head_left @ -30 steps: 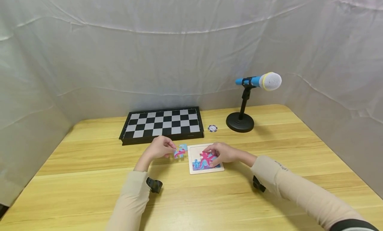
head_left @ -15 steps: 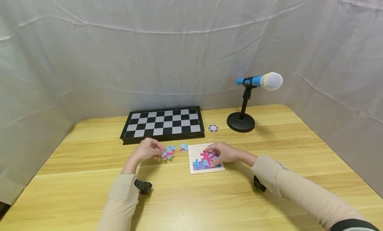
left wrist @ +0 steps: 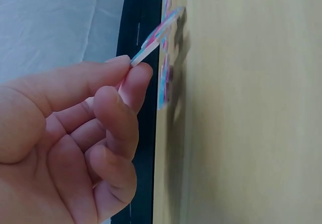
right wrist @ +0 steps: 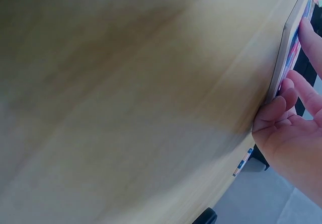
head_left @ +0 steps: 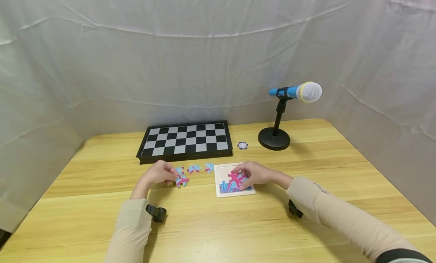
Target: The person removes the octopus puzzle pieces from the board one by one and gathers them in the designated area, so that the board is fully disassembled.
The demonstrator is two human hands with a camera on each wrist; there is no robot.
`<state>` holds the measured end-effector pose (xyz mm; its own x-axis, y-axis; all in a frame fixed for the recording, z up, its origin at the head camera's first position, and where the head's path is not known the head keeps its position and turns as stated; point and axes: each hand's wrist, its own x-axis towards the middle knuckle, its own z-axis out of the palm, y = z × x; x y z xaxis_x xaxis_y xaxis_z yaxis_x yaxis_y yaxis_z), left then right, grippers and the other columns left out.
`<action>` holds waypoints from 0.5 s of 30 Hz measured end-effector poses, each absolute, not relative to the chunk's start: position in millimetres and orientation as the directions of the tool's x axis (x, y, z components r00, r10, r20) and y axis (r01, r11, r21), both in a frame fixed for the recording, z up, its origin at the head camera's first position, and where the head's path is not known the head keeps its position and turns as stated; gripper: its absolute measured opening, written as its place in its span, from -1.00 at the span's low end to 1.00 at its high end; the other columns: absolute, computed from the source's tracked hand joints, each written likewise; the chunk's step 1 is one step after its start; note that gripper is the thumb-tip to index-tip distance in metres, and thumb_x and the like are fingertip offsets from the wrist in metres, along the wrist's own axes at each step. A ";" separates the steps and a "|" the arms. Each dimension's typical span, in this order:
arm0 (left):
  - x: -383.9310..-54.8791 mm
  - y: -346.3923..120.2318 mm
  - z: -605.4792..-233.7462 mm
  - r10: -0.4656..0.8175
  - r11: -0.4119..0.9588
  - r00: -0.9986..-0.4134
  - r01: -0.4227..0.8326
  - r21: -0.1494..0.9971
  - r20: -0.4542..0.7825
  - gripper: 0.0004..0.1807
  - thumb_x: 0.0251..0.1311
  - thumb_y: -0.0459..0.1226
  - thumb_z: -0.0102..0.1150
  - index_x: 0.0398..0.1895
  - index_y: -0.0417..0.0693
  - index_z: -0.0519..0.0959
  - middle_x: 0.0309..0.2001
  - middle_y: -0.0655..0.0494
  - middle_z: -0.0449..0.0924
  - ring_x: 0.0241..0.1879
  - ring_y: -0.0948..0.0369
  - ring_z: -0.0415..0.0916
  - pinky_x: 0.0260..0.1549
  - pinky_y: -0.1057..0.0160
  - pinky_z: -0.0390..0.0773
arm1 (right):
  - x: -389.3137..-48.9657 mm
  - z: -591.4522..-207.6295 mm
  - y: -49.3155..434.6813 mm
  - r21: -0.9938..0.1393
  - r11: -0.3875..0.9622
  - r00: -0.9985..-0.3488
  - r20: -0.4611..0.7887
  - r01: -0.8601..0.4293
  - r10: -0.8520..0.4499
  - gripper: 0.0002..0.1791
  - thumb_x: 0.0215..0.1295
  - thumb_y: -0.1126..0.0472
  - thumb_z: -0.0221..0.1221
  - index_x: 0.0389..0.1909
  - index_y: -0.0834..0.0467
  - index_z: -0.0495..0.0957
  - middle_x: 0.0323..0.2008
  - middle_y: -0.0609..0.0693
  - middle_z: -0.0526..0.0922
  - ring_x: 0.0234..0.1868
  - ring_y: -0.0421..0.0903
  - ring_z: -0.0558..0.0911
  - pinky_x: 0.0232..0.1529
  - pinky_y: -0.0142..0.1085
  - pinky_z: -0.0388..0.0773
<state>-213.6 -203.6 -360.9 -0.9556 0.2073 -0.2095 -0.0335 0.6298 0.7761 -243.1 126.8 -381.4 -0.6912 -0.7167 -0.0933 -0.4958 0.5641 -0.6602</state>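
Observation:
My left hand (head_left: 160, 173) pinches a pink-and-blue jigsaw piece (head_left: 182, 181) between thumb and index finger. In the left wrist view that piece (left wrist: 156, 36) is tilted, its far end off the wood. Just behind it, three loose jigsaw pieces (head_left: 194, 168) lie in a row, the leftmost partly covered. My right hand (head_left: 256, 173) rests on the right side of a square puzzle tray (head_left: 235, 195). Its thumb and index finger touch the pink octopus pieces (head_left: 234, 178) there. Along the tray's edge (right wrist: 282, 58), the other fingers are bent in the right wrist view.
Behind the pieces lies a black-and-white chessboard (head_left: 185, 140) with a raised frame. A poker chip (head_left: 242, 145) sits right of it. Farther right, a blue microphone (head_left: 294, 92) stands on a black round-based stand (head_left: 274, 139). Pale cloth (head_left: 170, 66) hangs around the table's back and sides.
My left hand has moved left along the row, carrying the pinched piece with it. More loose pieces show behind it. The right hand and the tray have stayed put.

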 end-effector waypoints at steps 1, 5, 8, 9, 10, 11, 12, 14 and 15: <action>-213.9 -204.3 -361.5 0.208 0.633 -0.953 -0.039 0.773 -0.218 -0.94 0.01 -0.47 0.12 -0.49 -0.36 0.55 -0.63 0.06 0.50 -0.71 0.28 0.34 -0.68 0.38 0.30 | -243.0 -381.2 126.7 -0.658 0.566 -0.691 -0.095 -0.497 -0.716 -0.45 -0.05 0.24 0.33 0.01 0.31 0.45 -0.52 -0.02 0.37 -0.46 -0.15 0.30 -0.42 -0.41 0.26; -213.9 -206.6 -363.5 0.195 0.634 -0.950 -0.069 0.770 -0.245 -0.94 0.03 -0.47 0.11 -0.47 -0.34 0.56 -0.63 0.07 0.50 -0.73 0.29 0.32 -0.70 0.40 0.27 | -242.4 -380.4 126.3 -0.654 0.571 -0.693 -0.099 -0.496 -0.714 -0.45 -0.06 0.24 0.34 0.01 0.31 0.45 -0.52 -0.02 0.36 -0.47 -0.15 0.30 -0.43 -0.40 0.26; -213.4 -208.0 -364.8 0.190 0.632 -0.947 -0.085 0.770 -0.261 -0.95 0.03 -0.47 0.12 -0.46 -0.32 0.57 -0.65 0.09 0.50 -0.75 0.30 0.30 -0.73 0.42 0.23 | -242.3 -380.5 126.3 -0.652 0.574 -0.695 -0.099 -0.495 -0.712 -0.45 -0.06 0.24 0.34 0.00 0.31 0.45 -0.52 -0.02 0.36 -0.47 -0.15 0.30 -0.42 -0.40 0.27; -213.5 -208.5 -365.2 0.190 0.632 -0.946 -0.089 0.770 -0.265 -0.95 0.03 -0.46 0.13 -0.46 -0.32 0.57 -0.67 0.10 0.49 -0.76 0.31 0.29 -0.74 0.43 0.21 | -242.4 -380.7 126.4 -0.653 0.574 -0.696 -0.099 -0.494 -0.711 -0.45 -0.06 0.24 0.34 0.01 0.30 0.45 -0.51 -0.02 0.36 -0.47 -0.15 0.30 -0.42 -0.40 0.27; -213.8 -208.9 -365.6 0.190 0.632 -0.945 -0.092 0.770 -0.268 -0.95 0.03 -0.46 0.13 -0.45 -0.32 0.57 -0.67 0.10 0.49 -0.76 0.31 0.29 -0.75 0.43 0.20 | -242.5 -381.0 126.4 -0.653 0.575 -0.697 -0.099 -0.493 -0.711 -0.45 -0.06 0.24 0.34 0.01 0.30 0.45 -0.52 -0.03 0.36 -0.47 -0.16 0.30 -0.43 -0.40 0.27; -213.9 -209.1 -365.9 0.189 0.632 -0.944 -0.093 0.769 -0.270 -0.95 0.03 -0.46 0.14 -0.45 -0.31 0.58 -0.69 0.11 0.48 -0.76 0.31 0.29 -0.76 0.43 0.19 | -242.6 -381.3 126.5 -0.654 0.574 -0.697 -0.099 -0.493 -0.710 -0.45 -0.06 0.24 0.34 0.01 0.30 0.45 -0.51 -0.03 0.36 -0.47 -0.16 0.30 -0.43 -0.40 0.27; -213.9 -209.2 -366.0 0.188 0.632 -0.944 -0.095 0.769 -0.272 -0.95 0.03 -0.46 0.14 -0.45 -0.31 0.58 -0.70 0.11 0.47 -0.76 0.31 0.29 -0.76 0.43 0.18 | -242.8 -381.7 126.6 -0.656 0.573 -0.697 -0.098 -0.492 -0.711 -0.45 -0.06 0.24 0.34 0.01 0.30 0.45 -0.52 -0.03 0.36 -0.47 -0.16 0.30 -0.43 -0.40 0.27; -214.5 -209.3 -366.1 0.183 0.628 -0.944 -0.103 0.772 -0.274 -0.94 0.02 -0.46 0.14 -0.43 -0.31 0.58 -0.71 0.11 0.46 -0.76 0.31 0.28 -0.77 0.43 0.16 | -243.0 -381.9 126.9 -0.659 0.569 -0.696 -0.095 -0.492 -0.712 -0.45 -0.06 0.24 0.34 0.01 0.30 0.45 -0.51 -0.03 0.36 -0.47 -0.16 0.30 -0.42 -0.40 0.27; -214.7 -209.3 -366.3 0.180 0.625 -0.944 -0.106 0.773 -0.276 -0.94 0.02 -0.46 0.14 -0.43 -0.32 0.59 -0.71 0.11 0.45 -0.76 0.31 0.28 -0.77 0.43 0.16 | -243.1 -382.1 127.0 -0.660 0.568 -0.695 -0.095 -0.492 -0.713 -0.45 -0.06 0.24 0.33 0.01 0.31 0.45 -0.51 -0.03 0.36 -0.47 -0.16 0.30 -0.43 -0.40 0.27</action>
